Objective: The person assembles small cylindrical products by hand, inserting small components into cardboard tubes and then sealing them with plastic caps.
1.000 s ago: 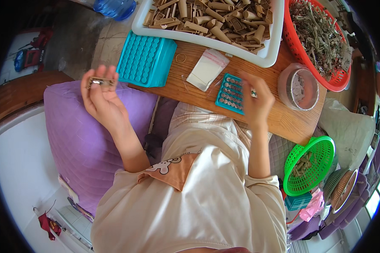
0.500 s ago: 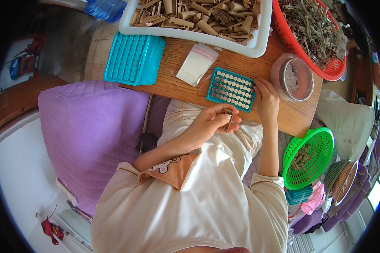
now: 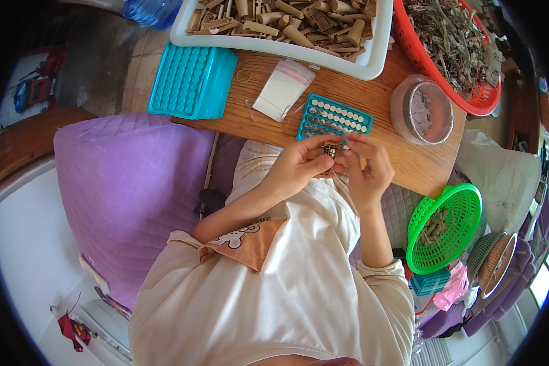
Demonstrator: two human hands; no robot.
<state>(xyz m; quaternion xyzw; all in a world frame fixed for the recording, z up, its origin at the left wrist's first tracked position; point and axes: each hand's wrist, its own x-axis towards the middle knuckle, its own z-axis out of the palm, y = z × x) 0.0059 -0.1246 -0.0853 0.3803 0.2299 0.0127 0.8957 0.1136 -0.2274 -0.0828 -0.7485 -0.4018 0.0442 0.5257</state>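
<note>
My left hand (image 3: pixel 300 166) is closed around a small brown case (image 3: pixel 330 150), which looks open toward me with dark and metallic details inside. Close beside it, my right hand (image 3: pixel 369 171) pinches a small white piece (image 3: pixel 346 146) at the case's edge; its exact shape is too small to make out. Just beyond both hands lies a teal tray (image 3: pixel 370 119) filled with rows of small round pieces, white in some rows and grey in others. My fingers cover the tray's near edge.
A stack of teal trays (image 3: pixel 219 82) stands left on the wooden table, beside clear plastic bags (image 3: pixel 282 91). Behind is a white bin (image 3: pixel 378 58) of brown parts. A round tub (image 3: pixel 399 113), red basket (image 3: pixel 491 107) and green basket (image 3: pixel 463 201) are at right.
My right hand has left the tray's right side and come toward me to the brown case, now with a small white piece. The left hand still holds the case.
</note>
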